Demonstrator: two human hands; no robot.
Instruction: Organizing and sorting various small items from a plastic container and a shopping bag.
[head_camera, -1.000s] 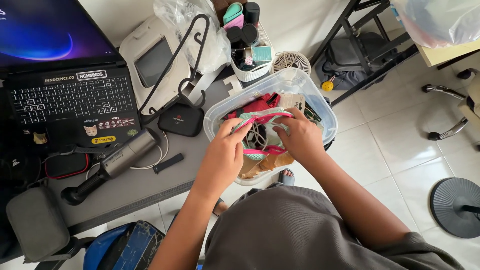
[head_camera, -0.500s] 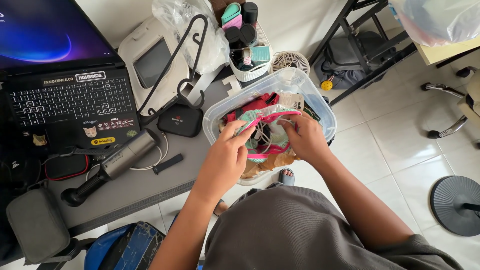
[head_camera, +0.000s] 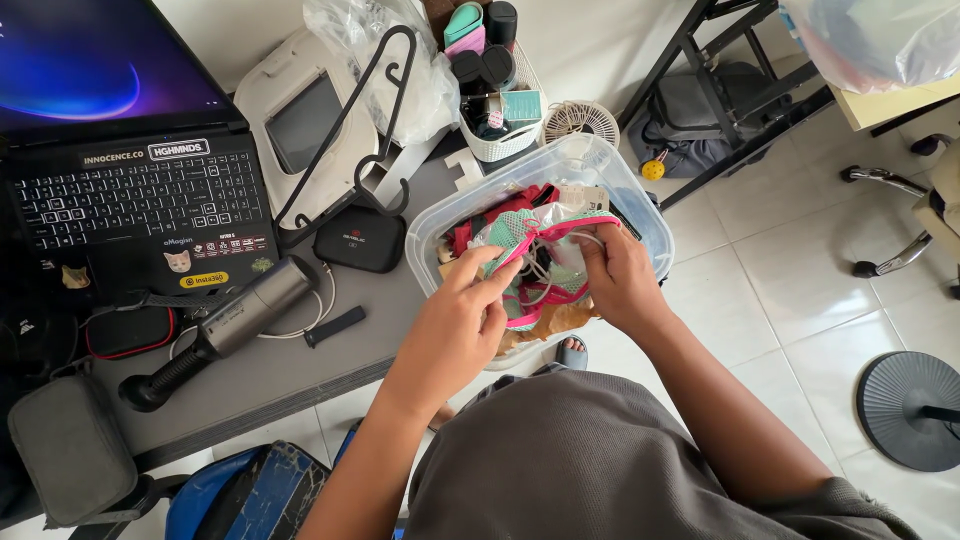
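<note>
Head view shows left hand (head_camera: 455, 325) and right hand (head_camera: 620, 280), fingers pinched shut on a mint-and-pink mesh harness (head_camera: 530, 245) over a clear plastic bin (head_camera: 640, 195) on the bench (head_camera: 280, 360).

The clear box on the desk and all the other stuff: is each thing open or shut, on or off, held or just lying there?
Clear plastic box: open, no lid on, full of fabric things.
Mint and pink mesh piece: held over the box by left hand and right hand.
Laptop: open, screen lit.
Black zip pouch: shut, lying flat.
White basket: upright, full.
Black hanger: lying on the desk.
</note>
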